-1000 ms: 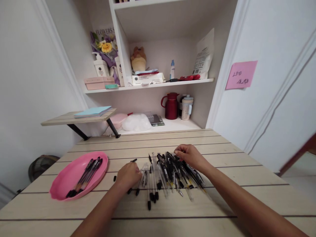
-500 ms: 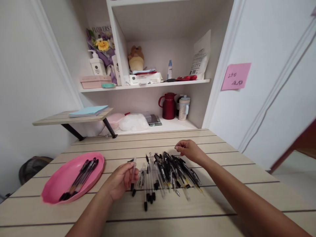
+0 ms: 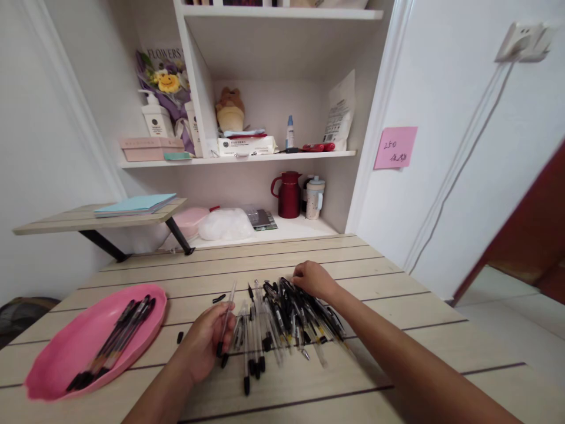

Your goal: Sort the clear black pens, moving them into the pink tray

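My left hand (image 3: pixel 209 338) is closed around a clear pen barrel (image 3: pixel 228 315) with a black end pointing down. To its right spreads a pile of pen parts (image 3: pixel 282 318): clear barrels, black caps, refills with yellowish ends and a silver tip. My right hand (image 3: pixel 314 279) is at the far right edge of the pile, fingers curled down onto the black parts. Whatever lies between those fingertips is hidden. On the left, a pink tray (image 3: pixel 48 365) holds several black-and-clear pens (image 3: pixel 117 341), lying side by side.
Small black pieces lie beside the tray, one a cap (image 3: pixel 180 337). A raised wooden shelf (image 3: pixel 57 219) carries blue paper (image 3: pixel 136 205) at the back left. Behind the table (image 3: pixel 273 406), a white cabinet holds a red jug (image 3: pixel 289 197), a cup (image 3: pixel 315 200) and a plastic bag (image 3: pixel 226 224).
My right hand has come down from above the table onto the pile's far right edge. My left hand still holds the barrel. The whole view has shifted to the right.
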Action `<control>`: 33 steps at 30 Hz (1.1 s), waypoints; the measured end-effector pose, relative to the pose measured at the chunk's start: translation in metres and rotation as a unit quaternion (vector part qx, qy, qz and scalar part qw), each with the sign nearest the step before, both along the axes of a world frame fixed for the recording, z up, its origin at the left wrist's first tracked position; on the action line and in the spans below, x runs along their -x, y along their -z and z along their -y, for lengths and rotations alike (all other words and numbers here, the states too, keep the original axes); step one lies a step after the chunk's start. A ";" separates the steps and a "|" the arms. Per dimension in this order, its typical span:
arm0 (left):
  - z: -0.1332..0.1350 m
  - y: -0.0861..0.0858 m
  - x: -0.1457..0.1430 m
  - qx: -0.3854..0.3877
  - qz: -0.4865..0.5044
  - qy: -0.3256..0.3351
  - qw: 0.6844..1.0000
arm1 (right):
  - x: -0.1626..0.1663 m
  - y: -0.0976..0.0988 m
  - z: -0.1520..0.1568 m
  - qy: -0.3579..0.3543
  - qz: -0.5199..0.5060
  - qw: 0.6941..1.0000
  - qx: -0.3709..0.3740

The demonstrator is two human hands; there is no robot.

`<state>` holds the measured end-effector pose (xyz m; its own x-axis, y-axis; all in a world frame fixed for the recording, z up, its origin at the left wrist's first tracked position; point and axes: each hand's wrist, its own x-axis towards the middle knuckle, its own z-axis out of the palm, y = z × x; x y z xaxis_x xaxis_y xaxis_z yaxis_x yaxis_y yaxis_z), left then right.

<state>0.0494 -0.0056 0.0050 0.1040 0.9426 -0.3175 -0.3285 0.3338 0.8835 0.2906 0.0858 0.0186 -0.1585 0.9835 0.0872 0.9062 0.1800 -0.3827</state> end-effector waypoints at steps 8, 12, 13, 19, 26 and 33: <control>0.000 0.005 -0.002 -0.024 -0.036 -0.004 0.999 | 0.026 0.008 -0.017 0.051 -0.007 0.999 0.014; 0.002 0.006 -0.005 -0.047 -0.042 0.034 0.997 | 0.017 0.002 -0.018 0.036 -0.066 0.997 0.001; 0.003 0.005 -0.006 -0.052 -0.042 0.043 0.997 | 0.015 -0.001 -0.017 0.027 -0.081 0.996 -0.002; 0.005 0.003 -0.009 -0.063 -0.056 0.076 0.994 | 0.009 -0.013 -0.014 0.005 -0.445 0.895 -0.027; 0.006 0.005 -0.010 -0.079 -0.080 0.087 0.990 | 0.010 -0.017 -0.003 -0.001 -0.635 0.773 0.012; 0.009 0.004 -0.012 -0.084 -0.091 0.120 0.985 | 0.025 -0.018 0.010 -0.024 -0.683 0.728 0.052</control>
<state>0.0610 -0.0144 0.0009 0.2867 0.9384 -0.1929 -0.0887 0.2265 0.9700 0.2654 0.0754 0.0370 -0.0280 0.9923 0.1204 -0.3402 0.1038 -0.9346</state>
